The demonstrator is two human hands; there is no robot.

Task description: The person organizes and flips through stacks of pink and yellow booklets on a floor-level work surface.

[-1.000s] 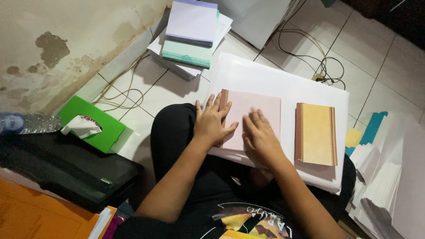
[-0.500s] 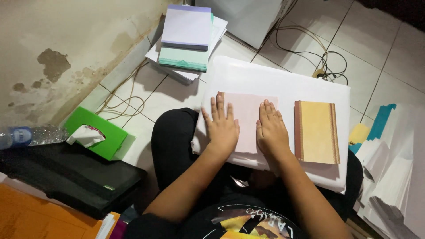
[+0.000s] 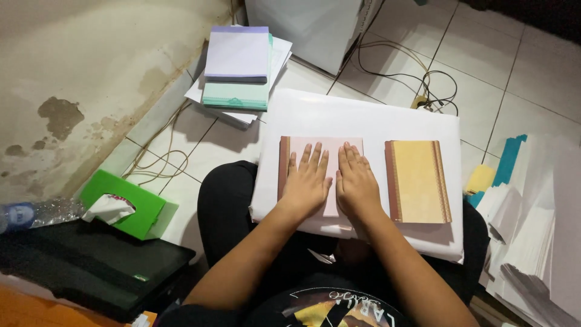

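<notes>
The person is sitting on the tiled floor [image 3: 532, 79] with a large white flat board [image 3: 363, 115] lying across the lap. On this board a pale pink folded card with a brown spine strip [image 3: 302, 145] is lying, and both hands are pressing on it. The left hand [image 3: 307, 181] is lying flat with the fingers spread open, and the right hand [image 3: 357, 181] is lying flat just beside it, fingers together; neither is gripping anything, they are only pushing down with the palms.

A second ago the hands were lying at an angle, and the left one was closer to the brown spine. Now they are resting side by side in the middle of the card, both pointing straight away from the body. In my judgement, the person is smoothing the card flat and the pressing is almost finished.

To the right, on the same board, a yellow card with brown patterned edges [image 3: 419, 180] is lying apart from the hands. Further away a stack of lilac and green paper pads [image 3: 237, 66] is resting near the wall, and a green tissue box [image 3: 124, 203] is standing at the left.
</notes>
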